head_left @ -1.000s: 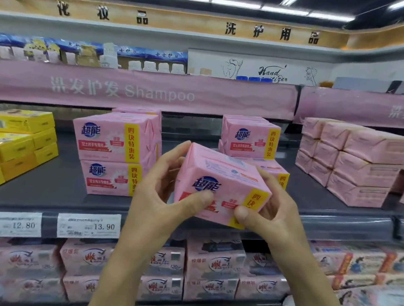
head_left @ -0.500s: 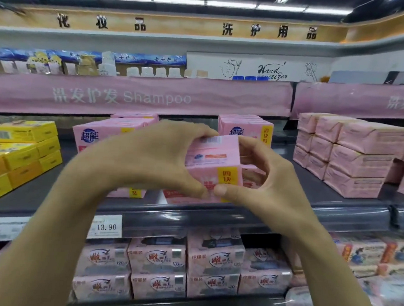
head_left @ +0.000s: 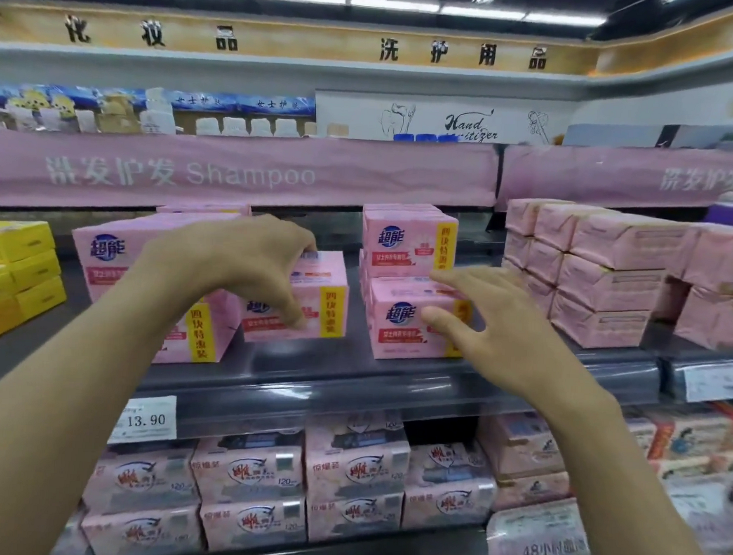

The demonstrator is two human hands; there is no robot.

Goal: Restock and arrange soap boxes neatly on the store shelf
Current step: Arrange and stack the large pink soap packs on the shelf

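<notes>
On the middle shelf (head_left: pixel 328 386): one pink soap box (head_left: pixel 330 309), set flat on the dark deck in the gap between two stacks of the same boxes.
Box facing: printed front turned outward toward the aisle, blue logo at the left partly hidden behind the thumb, yellow strip upright at the right end.
Box long axis: level, running left to right along the shelf edge; short depth going back toward the rear.
Box neighbours: just beside the left stack (head_left: pixel 108 257), touching or not hidden by the hand; parted from the right stack (head_left: pixel 400 322) by a narrow strip of bare deck.
Left hand (head_left: pixel 245 265): arched over the box from above, fingers curled over the top rear edge, thumb pressed to the front face; grips the box.
Right hand (head_left: pixel 498 332): fingers spread and relaxed, holding nothing, hovering before the lower box of the right stack; contact with that box impossible to tell.
Left stack: two high, fronts outward, lower box partly covered by the forearm.
Right stack: two high, fronts outward, yellow strips at the right.
Far left: yellow boxes (head_left: pixel 9 272), stacked.
Far right: plain pink wrapped packs (head_left: pixel 613 284), piled three high.
Shelf rail: price tag (head_left: pixel 145 420) reading 13.90.
Above: pink banner (head_left: pixel 233 175) marked "Shampoo".
Below: lower packs (head_left: pixel 254 472) in rows, pink with red lettering.
</notes>
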